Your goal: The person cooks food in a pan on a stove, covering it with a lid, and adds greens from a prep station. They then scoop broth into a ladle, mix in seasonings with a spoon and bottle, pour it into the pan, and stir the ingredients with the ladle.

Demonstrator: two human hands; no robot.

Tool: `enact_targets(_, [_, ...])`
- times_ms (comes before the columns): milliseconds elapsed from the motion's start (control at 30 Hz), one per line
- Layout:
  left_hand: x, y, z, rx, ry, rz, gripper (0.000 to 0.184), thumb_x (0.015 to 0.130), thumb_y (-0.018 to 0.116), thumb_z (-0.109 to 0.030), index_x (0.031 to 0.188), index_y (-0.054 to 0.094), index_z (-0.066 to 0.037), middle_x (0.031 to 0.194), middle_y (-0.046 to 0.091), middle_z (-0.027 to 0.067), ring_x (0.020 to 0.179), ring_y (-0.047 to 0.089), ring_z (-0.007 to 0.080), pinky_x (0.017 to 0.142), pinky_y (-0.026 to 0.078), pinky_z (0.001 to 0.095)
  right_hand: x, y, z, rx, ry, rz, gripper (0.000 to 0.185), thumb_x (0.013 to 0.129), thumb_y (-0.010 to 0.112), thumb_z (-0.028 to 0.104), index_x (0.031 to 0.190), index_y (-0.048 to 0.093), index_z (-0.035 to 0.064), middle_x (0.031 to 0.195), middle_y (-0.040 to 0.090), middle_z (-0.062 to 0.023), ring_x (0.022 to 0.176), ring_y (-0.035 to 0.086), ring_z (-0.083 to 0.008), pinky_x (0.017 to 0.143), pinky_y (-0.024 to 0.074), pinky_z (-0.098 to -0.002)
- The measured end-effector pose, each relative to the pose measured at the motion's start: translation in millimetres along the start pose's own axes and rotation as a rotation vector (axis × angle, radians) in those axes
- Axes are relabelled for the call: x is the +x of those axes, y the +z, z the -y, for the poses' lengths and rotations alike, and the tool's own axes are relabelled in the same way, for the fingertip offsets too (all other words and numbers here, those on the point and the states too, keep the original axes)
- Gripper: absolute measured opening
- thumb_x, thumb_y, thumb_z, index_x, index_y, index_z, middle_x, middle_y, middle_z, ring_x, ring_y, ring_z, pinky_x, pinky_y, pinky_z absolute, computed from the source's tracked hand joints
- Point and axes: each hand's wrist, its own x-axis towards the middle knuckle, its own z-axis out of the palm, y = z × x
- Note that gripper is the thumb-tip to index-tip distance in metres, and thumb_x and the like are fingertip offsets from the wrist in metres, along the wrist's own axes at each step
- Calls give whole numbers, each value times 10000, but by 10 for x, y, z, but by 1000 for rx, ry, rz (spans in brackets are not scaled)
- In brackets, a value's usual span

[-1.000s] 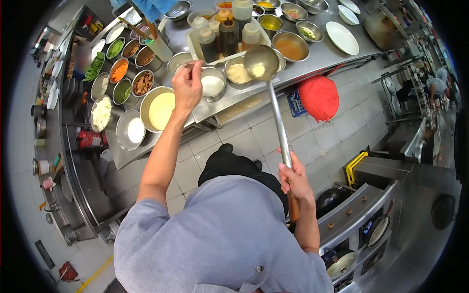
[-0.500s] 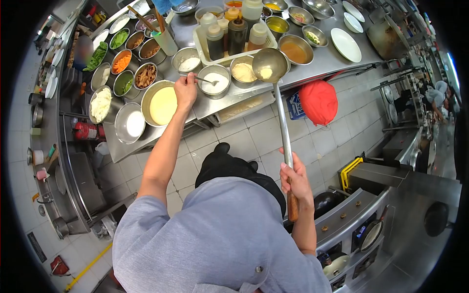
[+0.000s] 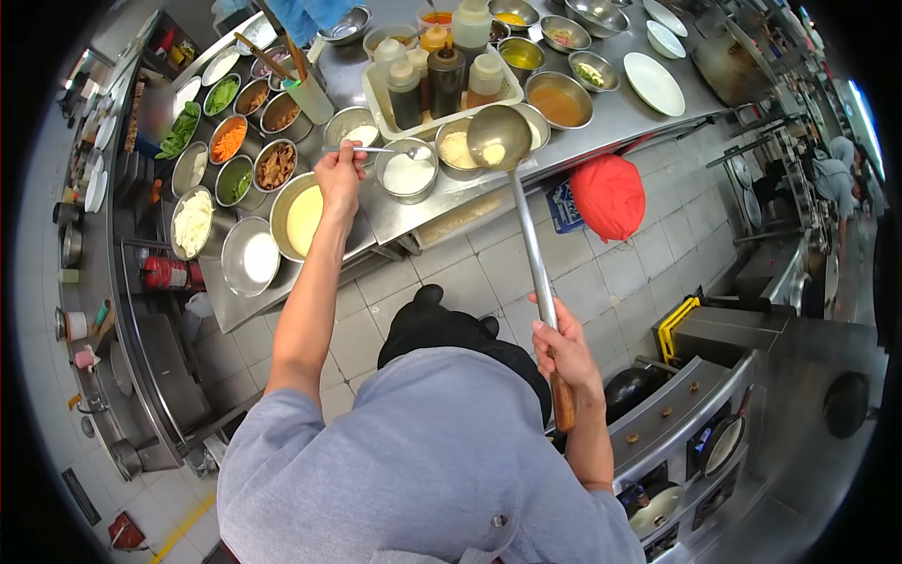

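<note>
Between the fingers of my left hand [image 3: 340, 177] is the handle of a small metal spoon [image 3: 374, 149]. The spoon's bowl holds something white, just above the rim of a steel bowl of white powder [image 3: 408, 175]. My right hand [image 3: 567, 348] is wrapped round the lower shaft of a long ladle [image 3: 533, 246] with a wooden end. The ladle's cup [image 3: 499, 137] has a little pale yellow stuff in it and hangs over the edge of a bowl of beige powder [image 3: 457, 148]. A large bowl of yellow liquid [image 3: 305, 218] sits beside my left wrist.
Squeeze bottles stand in a white basket [image 3: 512, 92]. Steel pots of chopped food, such as orange shreds [image 3: 228, 141], fill the counter's left. A red covered container [image 3: 609, 197] stands below the counter edge. Stoves [image 3: 678, 414] are at the lower right; people are at the far right.
My left hand has lifted the spoon out of the white powder, and its bowl is now raised with white stuff in it. The right hand keeps its hold on the ladle, almost unmoved.
</note>
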Motion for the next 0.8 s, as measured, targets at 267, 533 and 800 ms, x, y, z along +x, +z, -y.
enact_targets(267, [-470, 858, -458, 153, 281, 253, 292, 981, 565, -246, 976, 683, 21, 736, 636, 18, 533, 495, 62, 495, 400, 218, -10, 90, 69, 89, 32, 101, 415, 962, 506, 115, 1364, 419, 63, 642, 431, 16, 410, 384, -54, 375, 361, -234])
enact_targets(533, [-392, 1506, -385, 336, 667, 293, 257, 954, 573, -205, 955, 681, 28, 739, 650, 115, 622, 581, 154, 597, 472, 290, -139, -96, -60, 200, -75, -148, 404, 956, 513, 120, 1351, 438, 83, 636, 422, 14, 390, 370, -55, 355, 346, -232])
enact_targets(800, [4, 2019, 311, 523, 665, 402, 330, 932, 585, -253, 869, 676, 58, 721, 641, 243, 644, 630, 324, 635, 490, 386, -275, -251, -110, 314, -136, -340, 392, 952, 510, 109, 1337, 455, 68, 609, 405, 24, 386, 362, -48, 344, 329, -223])
